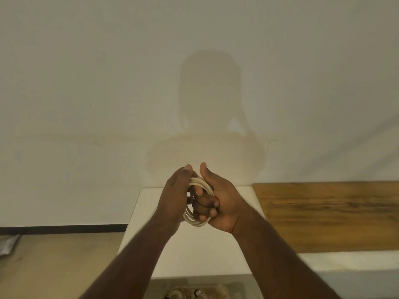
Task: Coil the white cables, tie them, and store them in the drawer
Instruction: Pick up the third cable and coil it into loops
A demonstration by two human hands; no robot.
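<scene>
From the head view, we hold the white cable [199, 201], already wound into several loops, above the white cabinet top [194, 251]. Our right hand [218, 203] curls its fingers through the coil; our left hand [174, 199] wraps its side. Coiling looks largely done; tying and storing remain, and no drawer shows.

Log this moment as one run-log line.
stage: coiling | white cable coil held between both hands above white cabinet top | left hand grips | right hand grips | tie: cannot tell
</scene>
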